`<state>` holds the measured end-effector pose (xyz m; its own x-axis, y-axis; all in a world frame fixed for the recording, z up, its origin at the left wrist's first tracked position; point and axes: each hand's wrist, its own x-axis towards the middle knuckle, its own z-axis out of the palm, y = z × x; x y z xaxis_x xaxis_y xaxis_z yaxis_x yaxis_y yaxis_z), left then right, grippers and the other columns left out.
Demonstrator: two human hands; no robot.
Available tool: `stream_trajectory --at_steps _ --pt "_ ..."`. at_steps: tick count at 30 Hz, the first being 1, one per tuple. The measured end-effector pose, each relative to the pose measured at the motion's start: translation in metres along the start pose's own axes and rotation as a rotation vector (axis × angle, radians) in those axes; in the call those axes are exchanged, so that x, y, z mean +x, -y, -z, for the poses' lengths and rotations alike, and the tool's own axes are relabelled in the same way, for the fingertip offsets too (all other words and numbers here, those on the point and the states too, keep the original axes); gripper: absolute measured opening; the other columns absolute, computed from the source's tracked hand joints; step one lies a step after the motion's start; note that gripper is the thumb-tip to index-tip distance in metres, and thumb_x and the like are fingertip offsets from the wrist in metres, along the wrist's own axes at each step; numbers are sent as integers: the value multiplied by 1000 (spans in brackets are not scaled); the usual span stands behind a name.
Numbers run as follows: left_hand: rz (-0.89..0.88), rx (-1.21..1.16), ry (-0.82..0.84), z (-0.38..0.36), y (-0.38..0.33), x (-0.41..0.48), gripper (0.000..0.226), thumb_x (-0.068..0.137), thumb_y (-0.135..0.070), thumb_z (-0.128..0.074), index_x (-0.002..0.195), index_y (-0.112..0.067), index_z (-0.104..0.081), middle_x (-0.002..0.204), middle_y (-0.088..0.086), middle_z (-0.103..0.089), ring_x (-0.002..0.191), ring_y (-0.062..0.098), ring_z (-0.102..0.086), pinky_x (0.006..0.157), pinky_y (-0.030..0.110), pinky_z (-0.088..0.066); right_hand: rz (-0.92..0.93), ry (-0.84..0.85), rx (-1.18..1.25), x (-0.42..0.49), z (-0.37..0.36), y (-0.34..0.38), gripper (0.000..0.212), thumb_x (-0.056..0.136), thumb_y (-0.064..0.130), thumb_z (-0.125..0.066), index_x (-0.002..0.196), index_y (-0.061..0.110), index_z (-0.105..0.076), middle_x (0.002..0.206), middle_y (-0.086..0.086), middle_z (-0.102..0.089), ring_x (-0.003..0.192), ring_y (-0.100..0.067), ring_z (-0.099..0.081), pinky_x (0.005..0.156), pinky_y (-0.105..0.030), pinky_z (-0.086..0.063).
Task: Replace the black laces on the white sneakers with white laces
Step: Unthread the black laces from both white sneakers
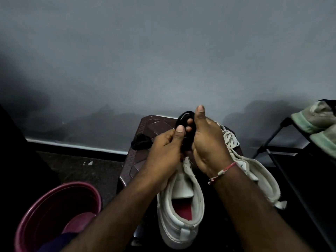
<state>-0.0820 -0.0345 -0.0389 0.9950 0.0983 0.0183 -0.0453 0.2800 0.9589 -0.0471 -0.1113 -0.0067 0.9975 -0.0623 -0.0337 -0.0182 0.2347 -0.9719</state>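
Black lace (184,115) partly hidden behind left hand (163,151)

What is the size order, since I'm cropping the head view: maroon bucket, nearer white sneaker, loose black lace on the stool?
1. maroon bucket, though it is cut off by the frame and close to the camera.
2. nearer white sneaker.
3. loose black lace, farthest away and clearly smallest.
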Motion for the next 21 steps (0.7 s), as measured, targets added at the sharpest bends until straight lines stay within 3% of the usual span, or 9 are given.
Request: stream_trajectory --at_steps 3,6,9,11,14,17,21 --pt "8 -132 -22 1 1 4 30 102 -17 -44 114 2 -64 107 19 -71 99 27 -70 83 37 -59 28 129 -55 2 -5 0 38 102 36 -44 74 15 -60 63 4 -61 67 -16 -60 73 -37 -51" --pt "16 -177 -116 11 3 10 29 102 -14 -44 110 5 -64 105 22 -71 91 28 -70 74 33 -60 -3 162 -103 2 -13 -3 40 101 39 -46 73 14 -63 62 5 -66 70 -19 -65 78 -43 -54" --pt "23 -62 -188 23 7 18 27 102 -12 -46 104 7 -65 97 21 -72 85 28 -71 70 32 -61 -9 240 -205 2 -21 -7 45 91 54 -56 79 12 -65 73 -5 -70 73 -20 -68 73 -40 -56" --pt "22 3 -202 33 7 23 27 102 -10 -46 98 7 -66 89 21 -71 79 28 -71 65 30 -60 10 275 -330 6 -28 -14 37 92 46 -60 83 11 -65 78 -9 -70 73 -20 -68 67 -34 -56" --pt "86 45 -170 45 2 29 28 102 -17 -46 92 0 -67 83 14 -74 74 24 -73 62 28 -60 40 196 -488 26 -38 -21 35 93 41 -57 85 8 -65 86 -14 -71 84 -29 -70 79 -47 -57" --pt "171 134 -115 56 -10 50 26 102 -22 -48 85 -6 -60 67 11 -72 57 21 -69 55 29 -59 -52 145 -451 53 -44 -24 37 95 41 -55 88 7 -67 88 -14 -72 84 -30 -69 82 -45 -57" --pt "230 374 -105 74 -24 101 25 102 -18 -48 97 4 -58 75 20 -68 53 26 -63 70 43 -57 -111 119 -533 94 -54 -36 46 83 49 -61 90 4 -69 90 -18 -71 80 -36 -69 80 -55 -57"
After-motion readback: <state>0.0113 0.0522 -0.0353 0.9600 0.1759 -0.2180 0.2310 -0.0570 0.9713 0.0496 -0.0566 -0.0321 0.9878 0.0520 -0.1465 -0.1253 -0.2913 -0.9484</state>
